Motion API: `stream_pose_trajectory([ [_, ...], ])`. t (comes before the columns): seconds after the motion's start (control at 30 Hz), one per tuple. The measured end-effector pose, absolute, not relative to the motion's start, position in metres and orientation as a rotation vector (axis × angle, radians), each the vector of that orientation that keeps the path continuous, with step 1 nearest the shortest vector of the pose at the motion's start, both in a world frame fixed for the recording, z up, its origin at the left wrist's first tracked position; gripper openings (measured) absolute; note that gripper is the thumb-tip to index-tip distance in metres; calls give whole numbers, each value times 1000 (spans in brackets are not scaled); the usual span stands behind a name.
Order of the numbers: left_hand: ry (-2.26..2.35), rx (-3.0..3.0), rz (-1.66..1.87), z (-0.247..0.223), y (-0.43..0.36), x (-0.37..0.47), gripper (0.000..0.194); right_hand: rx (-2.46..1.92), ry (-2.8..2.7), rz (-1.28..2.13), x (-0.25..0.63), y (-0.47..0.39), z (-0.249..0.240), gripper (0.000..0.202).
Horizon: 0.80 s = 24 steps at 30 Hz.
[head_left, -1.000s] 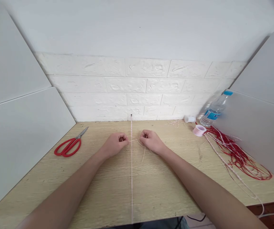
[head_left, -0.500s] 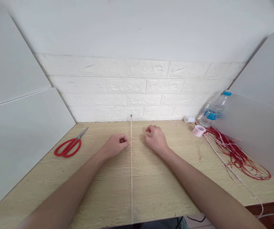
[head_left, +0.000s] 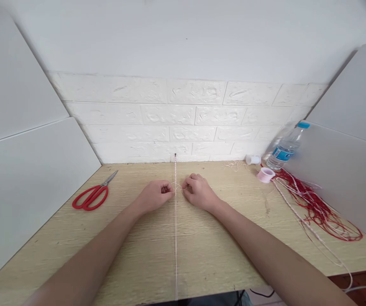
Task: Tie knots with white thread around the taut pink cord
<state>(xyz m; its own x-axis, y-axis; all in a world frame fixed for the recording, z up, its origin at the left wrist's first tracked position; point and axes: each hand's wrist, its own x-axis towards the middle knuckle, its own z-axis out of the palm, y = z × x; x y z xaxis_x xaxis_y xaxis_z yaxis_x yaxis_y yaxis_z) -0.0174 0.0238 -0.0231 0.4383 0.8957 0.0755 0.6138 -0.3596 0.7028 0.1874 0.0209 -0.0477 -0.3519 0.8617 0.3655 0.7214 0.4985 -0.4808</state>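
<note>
A pale pink cord [head_left: 175,238] runs taut from a small hook at the base of the wall towards the table's front edge, its far part braided. Just left of it, my left hand [head_left: 158,194] pinches a thin pale thread. On the cord's other side my right hand [head_left: 198,192] has its fingertips pressed together on the same thin thread [head_left: 179,185]. Between the hands the thread forms a small loop across the cord.
Red-handled scissors [head_left: 91,197] lie at the left. At the right are a pink spool [head_left: 265,174], a white spool [head_left: 253,159], a leaning water bottle [head_left: 285,149] and tangled red cords [head_left: 317,206]. White panels flank both sides.
My right hand has moved left, closer to the cord, and its fingers have closed on the thread. The loop between the hands is smaller. My left hand has shifted slightly right.
</note>
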Motion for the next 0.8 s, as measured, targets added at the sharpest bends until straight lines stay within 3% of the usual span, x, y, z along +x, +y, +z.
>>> stream_pose_trajectory([
  [0.23,1245,2081,629,-23,23,-16,17,-1339,-2078,387,187,23,-51,32],
  [0.5,1250,2069,612,-24,21,-17,16,-1322,-2137,404,188,23,-47,15],
  [0.8,1241,2070,627,-24,21,-15,14,-1275,-2190,433,187,22,-45,17],
])
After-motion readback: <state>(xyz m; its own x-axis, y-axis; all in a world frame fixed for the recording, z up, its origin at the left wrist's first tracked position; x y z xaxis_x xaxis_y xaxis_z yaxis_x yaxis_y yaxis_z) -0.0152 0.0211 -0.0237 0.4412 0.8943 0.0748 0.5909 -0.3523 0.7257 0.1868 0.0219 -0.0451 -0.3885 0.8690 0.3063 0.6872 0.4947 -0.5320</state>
